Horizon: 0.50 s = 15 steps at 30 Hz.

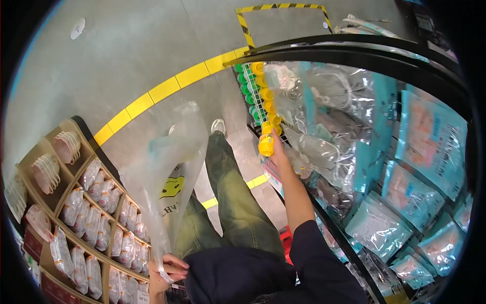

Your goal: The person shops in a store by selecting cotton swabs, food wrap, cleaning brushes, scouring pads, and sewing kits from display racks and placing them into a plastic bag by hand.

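A translucent plastic bag [152, 167] with a yellow smiley print hangs from my left hand [172, 268], whose fingers are closed round its handle. Something pale bluish shows faintly through the bag; I cannot make out what it is. On the right, my right hand [276, 147] grips a small yellow bottle [266, 145], partly hidden by the fingers. It is at the near end of a row of yellow bottles [266, 94] in a white wire rack [254, 93]. Green-capped bottles [246, 88] line the rack's other side.
To the left stands a curved wooden shelf [96, 206] of wrapped goods and cups. Clear and teal packets [430, 137] hang on the right, below a black rail [354, 53]. Yellow tape [164, 88] crosses the grey floor, and a red object [286, 243] sits beside my leg.
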Available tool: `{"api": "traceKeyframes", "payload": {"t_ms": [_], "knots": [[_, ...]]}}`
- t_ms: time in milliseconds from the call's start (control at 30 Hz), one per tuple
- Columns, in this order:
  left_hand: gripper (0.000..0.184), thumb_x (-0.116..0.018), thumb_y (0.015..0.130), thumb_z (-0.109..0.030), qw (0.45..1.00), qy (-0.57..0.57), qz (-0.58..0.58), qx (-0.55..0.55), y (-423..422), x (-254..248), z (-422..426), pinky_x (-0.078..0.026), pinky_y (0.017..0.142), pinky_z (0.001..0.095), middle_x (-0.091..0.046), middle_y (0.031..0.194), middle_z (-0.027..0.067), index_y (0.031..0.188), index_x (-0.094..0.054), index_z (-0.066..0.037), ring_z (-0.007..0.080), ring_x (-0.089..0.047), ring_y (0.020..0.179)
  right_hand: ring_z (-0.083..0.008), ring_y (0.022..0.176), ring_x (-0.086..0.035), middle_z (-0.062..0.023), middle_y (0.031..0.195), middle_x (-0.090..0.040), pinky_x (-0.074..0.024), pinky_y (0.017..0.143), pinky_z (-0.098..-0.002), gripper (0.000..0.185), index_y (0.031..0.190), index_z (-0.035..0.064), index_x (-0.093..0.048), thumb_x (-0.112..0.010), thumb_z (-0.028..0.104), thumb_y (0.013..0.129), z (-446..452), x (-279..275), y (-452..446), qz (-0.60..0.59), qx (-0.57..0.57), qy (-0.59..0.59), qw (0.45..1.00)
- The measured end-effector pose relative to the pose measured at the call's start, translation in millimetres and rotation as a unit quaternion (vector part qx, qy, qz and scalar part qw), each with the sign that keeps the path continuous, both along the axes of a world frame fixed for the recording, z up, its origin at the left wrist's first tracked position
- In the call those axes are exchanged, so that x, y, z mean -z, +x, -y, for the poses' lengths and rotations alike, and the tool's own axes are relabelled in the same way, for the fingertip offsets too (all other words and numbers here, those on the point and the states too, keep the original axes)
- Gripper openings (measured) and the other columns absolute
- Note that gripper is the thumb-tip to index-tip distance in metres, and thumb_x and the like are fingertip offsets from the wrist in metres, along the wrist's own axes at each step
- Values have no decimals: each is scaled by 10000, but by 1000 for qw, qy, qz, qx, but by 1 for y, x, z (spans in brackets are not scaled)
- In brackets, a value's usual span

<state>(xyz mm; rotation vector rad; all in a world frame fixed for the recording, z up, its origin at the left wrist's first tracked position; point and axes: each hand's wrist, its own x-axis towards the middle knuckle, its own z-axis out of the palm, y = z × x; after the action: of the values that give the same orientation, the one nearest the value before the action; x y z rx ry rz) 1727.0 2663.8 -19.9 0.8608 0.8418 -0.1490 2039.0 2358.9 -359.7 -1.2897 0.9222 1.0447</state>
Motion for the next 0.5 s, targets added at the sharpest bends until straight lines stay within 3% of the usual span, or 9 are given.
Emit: {"api": "traceKeyframes", "payload": {"t_ms": [100,167,233,333,400,467,500], "knots": [[140,-767,607,-39,999,-11,-30,-26,-2,11,5,-471,560,246,-634,792,152,720,-689,-10,176,-596,633,-215,696,-582,-63,817,-586,-487,631,-342,451,1010,98,-516,-485,515,840,15,32,10,17,38,-32,999],[138,-767,606,-37,999,-19,-39,-18,-1,13,5,-470,561,244,-634,792,152,719,-690,-17,174,-598,639,-269,723,-571,-91,843,-578,-483,650,-409,468,1026,106,-505,-445,534,847,26,44,15,-14,123,-32,992],[144,-797,590,-107,995,-38,-87,-15,6,8,5,-449,547,226,-615,731,132,647,-677,-50,152,-564,599,-280,733,-565,-95,851,-574,-480,664,-422,473,1038,114,-501,-438,540,845,37,52,19,-28,143,5,989],[137,-793,592,-101,995,-36,-87,-31,12,4,4,-459,554,235,-611,725,120,637,-673,-53,156,-566,599,-288,747,-555,-97,872,-567,-478,676,-417,483,1051,110,-494,-436,542,842,50,66,26,-78,195,38,977],[137,-794,596,-105,999,28,-28,-3,-10,14,17,-476,570,242,-604,720,113,630,-672,-53,164,-575,606,-286,760,-551,-111,882,-564,-478,671,-413,485,1045,102,-495,-438,539,843,57,80,28,-37,182,43,982],[133,-790,605,-104,987,89,-1,-136,-16,19,33,-488,588,246,-602,721,108,615,-669,-50,170,-584,619,-293,762,-548,-128,884,-563,-478,675,-419,509,1041,98,-499,-462,555,821,61,91,34,-16,178,31,983],[133,-790,605,-104,987,89,-3,-135,-20,21,36,-488,588,246,-602,721,108,615,-669,-50,170,-584,619,-300,772,-548,-139,894,-564,-478,685,-425,526,1042,97,-500,-476,566,806,64,95,36,-17,182,45,982]]}}
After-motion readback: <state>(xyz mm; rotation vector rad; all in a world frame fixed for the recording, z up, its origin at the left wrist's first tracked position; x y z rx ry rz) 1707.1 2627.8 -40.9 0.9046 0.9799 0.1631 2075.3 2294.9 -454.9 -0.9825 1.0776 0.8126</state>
